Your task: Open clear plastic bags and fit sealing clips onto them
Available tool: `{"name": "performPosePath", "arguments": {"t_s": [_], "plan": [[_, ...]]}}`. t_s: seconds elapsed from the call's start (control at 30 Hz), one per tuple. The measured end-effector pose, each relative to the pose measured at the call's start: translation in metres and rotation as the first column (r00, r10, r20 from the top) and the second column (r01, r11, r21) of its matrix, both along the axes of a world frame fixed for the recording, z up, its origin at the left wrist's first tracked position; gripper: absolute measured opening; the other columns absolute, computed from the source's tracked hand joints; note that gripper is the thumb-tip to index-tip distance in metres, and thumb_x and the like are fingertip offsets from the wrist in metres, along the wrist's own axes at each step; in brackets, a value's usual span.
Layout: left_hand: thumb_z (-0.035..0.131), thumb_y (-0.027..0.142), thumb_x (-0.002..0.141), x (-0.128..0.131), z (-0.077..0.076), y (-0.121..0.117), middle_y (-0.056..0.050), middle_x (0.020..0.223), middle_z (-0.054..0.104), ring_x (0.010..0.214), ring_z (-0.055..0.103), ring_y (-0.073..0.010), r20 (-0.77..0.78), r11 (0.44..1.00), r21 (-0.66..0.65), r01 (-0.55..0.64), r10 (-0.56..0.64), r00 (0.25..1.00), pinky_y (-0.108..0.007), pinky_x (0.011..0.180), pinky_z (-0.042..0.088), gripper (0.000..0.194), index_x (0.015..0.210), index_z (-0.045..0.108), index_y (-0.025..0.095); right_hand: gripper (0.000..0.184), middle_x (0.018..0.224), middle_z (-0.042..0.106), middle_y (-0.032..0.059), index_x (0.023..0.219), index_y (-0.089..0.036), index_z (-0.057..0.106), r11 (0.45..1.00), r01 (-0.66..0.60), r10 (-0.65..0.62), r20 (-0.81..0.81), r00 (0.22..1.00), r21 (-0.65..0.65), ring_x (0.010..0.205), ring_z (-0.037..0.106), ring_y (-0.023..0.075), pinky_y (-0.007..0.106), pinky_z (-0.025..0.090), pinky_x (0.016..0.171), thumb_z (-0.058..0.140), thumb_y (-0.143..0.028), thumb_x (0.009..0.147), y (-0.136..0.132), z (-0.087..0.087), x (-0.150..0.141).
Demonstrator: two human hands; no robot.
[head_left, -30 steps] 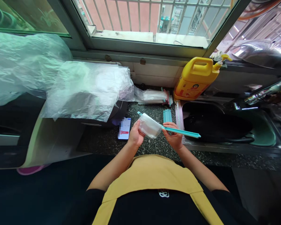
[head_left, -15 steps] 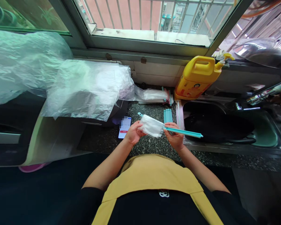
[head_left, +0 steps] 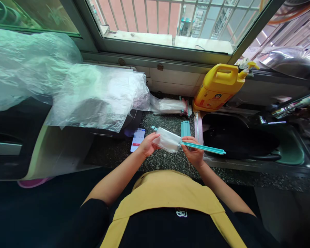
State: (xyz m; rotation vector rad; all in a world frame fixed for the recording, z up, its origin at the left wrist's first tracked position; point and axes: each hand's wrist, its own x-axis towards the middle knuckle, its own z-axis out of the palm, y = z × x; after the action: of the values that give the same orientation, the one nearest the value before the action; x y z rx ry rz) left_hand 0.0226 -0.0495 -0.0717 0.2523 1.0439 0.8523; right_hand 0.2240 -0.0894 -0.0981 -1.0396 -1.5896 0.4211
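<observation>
Between my hands is a small clear plastic bag [head_left: 167, 139] with a long teal bag-sealing clip [head_left: 209, 148] running along its upper edge. My left hand [head_left: 149, 145] is closed on the bag's left end, thumb on top. At the bag's right edge, my right hand [head_left: 194, 153] pinches the clip, whose long free part sticks out to the right. The clip's other tip shows past the bag's upper left corner. Just behind my right hand, several teal clips [head_left: 185, 128] lie side by side on the speckled counter [head_left: 161, 162].
Bundled clear bags with clips [head_left: 170, 106] lie by the wall. A phone [head_left: 138, 140] rests left of my left hand. A yellow jug [head_left: 217, 89] stands behind the sink [head_left: 291, 144], which holds a black pan [head_left: 240, 141]. Large plastic sheeting [head_left: 93, 96] covers things at left.
The bag looks flatter and smoother than before. Both hands keep their grip in nearly the same place, and the view has shifted slightly.
</observation>
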Motion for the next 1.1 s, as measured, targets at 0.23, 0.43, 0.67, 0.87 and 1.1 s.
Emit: {"name": "performPosePath", "arguments": {"t_s": [0.23, 0.43, 0.67, 0.87, 1.1], "plan": [[0.067, 0.025, 0.074, -0.002, -0.004, 0.003, -0.001, 0.062, 0.065, 0.052, 0.059, -0.0127, -0.018, 0.997, -0.057, -0.044, 0.044, 0.999, -0.026, 0.052, 0.049, 0.012, 0.072, 0.063, 0.014, 0.013, 0.091, 0.069, 0.0052, 0.089, -0.022, 0.067, 1.0, -0.023, 0.023, -0.003, 1.0, -0.005, 0.083, 0.067, 0.0169, 0.035, 0.057, 0.076, 0.064, -0.016, 0.079, -0.001, 0.0, 0.0], [0.073, 0.018, 0.063, -0.001, -0.006, 0.0, 0.002, 0.053, 0.06, 0.044, 0.052, -0.009, -0.077, 0.998, 0.034, -0.054, 0.056, 0.995, -0.02, 0.045, 0.042, 0.013, 0.062, 0.06, 0.014, 0.012, 0.092, 0.069, 0.0065, 0.089, -0.022, 0.067, 1.0, -0.012, 0.012, 0.001, 1.0, -0.016, 0.084, 0.067, 0.0179, 0.037, 0.058, 0.077, 0.064, -0.017, 0.079, 0.0, -0.001, 0.001], [0.068, 0.014, 0.059, -0.003, -0.007, 0.0, 0.001, 0.061, 0.063, 0.05, 0.055, -0.0094, -0.088, 0.997, 0.079, -0.013, 0.02, 0.996, -0.019, 0.046, 0.04, 0.014, 0.071, 0.062, 0.015, 0.01, 0.091, 0.069, 0.0067, 0.088, -0.022, 0.067, 1.0, -0.01, 0.01, 0.047, 0.999, -0.016, 0.083, 0.067, 0.0178, 0.037, 0.059, 0.076, 0.064, -0.019, 0.079, 0.002, -0.002, 0.004], [0.075, 0.029, 0.06, 0.0, -0.013, 0.002, 0.002, 0.055, 0.06, 0.046, 0.054, -0.0106, -0.141, 0.998, 0.021, -0.062, 0.065, 0.988, -0.021, 0.044, 0.04, 0.023, 0.068, 0.06, 0.015, 0.011, 0.09, 0.069, 0.0065, 0.088, -0.022, 0.067, 1.0, -0.026, 0.026, 0.063, 0.998, 0.01, 0.082, 0.067, 0.0173, 0.036, 0.059, 0.075, 0.064, -0.017, 0.079, 0.003, 0.0, 0.006], [0.081, 0.033, 0.053, 0.003, -0.021, 0.004, 0.003, 0.053, 0.059, 0.043, 0.053, -0.01, -0.149, 0.993, 0.015, -0.115, 0.116, 0.982, -0.021, 0.044, 0.038, 0.03, 0.062, 0.058, 0.015, 0.013, 0.092, 0.069, 0.0068, 0.09, -0.022, 0.067, 0.998, -0.052, 0.054, 0.099, 0.994, -0.02, 0.083, 0.067, 0.0174, 0.036, 0.059, 0.075, 0.063, -0.016, 0.079, 0.003, -0.003, 0.009]]}}
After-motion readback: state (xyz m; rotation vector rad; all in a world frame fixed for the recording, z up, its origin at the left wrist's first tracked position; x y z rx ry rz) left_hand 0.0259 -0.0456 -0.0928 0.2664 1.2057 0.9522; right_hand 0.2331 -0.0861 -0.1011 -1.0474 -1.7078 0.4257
